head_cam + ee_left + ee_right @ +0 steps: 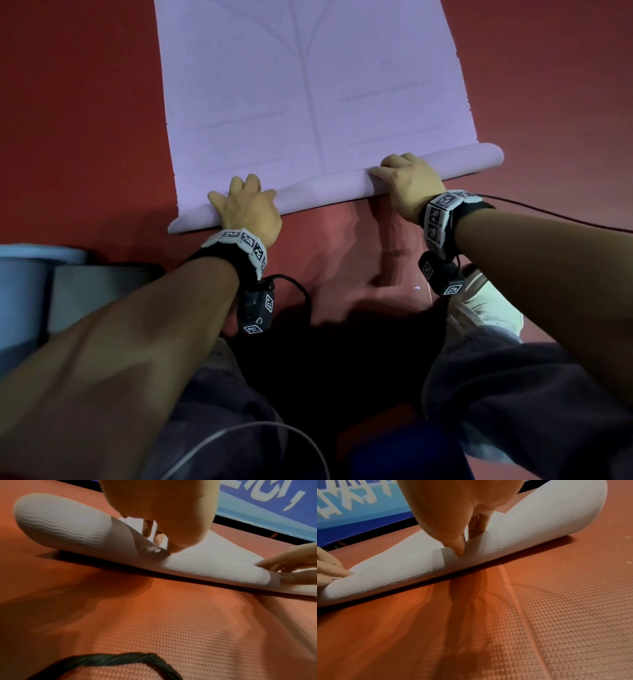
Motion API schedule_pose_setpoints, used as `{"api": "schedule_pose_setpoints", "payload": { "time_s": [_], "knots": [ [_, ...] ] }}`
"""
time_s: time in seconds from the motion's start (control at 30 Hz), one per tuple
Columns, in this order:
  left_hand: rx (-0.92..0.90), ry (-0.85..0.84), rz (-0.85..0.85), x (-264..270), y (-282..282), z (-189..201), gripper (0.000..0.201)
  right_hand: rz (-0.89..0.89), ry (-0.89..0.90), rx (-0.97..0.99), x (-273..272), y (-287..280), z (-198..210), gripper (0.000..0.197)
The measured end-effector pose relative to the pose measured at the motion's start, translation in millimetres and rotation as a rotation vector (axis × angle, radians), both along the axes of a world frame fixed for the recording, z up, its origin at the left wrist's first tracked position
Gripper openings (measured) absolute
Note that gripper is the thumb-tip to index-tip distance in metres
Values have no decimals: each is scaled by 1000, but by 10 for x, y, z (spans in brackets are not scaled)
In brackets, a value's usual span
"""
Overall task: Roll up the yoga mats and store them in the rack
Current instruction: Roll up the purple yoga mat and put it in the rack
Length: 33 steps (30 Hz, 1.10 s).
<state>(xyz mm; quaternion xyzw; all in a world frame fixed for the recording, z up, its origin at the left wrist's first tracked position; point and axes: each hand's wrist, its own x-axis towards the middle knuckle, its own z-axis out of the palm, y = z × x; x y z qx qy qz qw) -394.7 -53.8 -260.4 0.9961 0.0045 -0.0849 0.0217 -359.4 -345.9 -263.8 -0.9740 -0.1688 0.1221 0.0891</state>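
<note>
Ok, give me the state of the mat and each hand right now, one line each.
yoga mat: near end rolled into a thin roll, the rest flat on the red floor.
left hand: grips the roll, fingers curled over it.
right hand: grips the roll, fingers curled over it.

Lilac yoga mat lies flat on red floor, near end rolled.

Both bare forearms reach forward toward twelve o'clock, wrists banded with marker-printed cuffs. The left hand lies palm-down at eleven o'clock, fingers curled downward (thumb splayed inward); the right hand, at one o'clock, curls likewise.
</note>
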Motion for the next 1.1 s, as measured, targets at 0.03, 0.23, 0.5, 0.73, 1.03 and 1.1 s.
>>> {"api": "schedule_pose_setpoints", "payload": {
  "time_s": [0.03, 0.23, 0.5, 0.73, 1.03, 1.1],
  "knots": [
    [22, 22, 7, 9, -20, 16, 32, -7, 15, 8, 10, -5, 9, 52],
    [28, 97, 46, 13, -81, 5, 44, -25, -92, -104, 21, -14, 26, 38],
    [-164, 17, 12, 51, 25, -57, 36, -108, -51, -25, 99, -65, -54, 28],
    [-147, 130, -57, 133, 180, -20, 43, -15, -83, 89, 37, -167, -125, 48],
    [-113, 128, -49, 101, 196, -15, 37, -65, 7, 6, 19, -218, -95, 46],
    [-110, 144, -60, 98, 191, -9, 36, -68, 9, 7, -7, -224, -103, 44]
  ]
}}
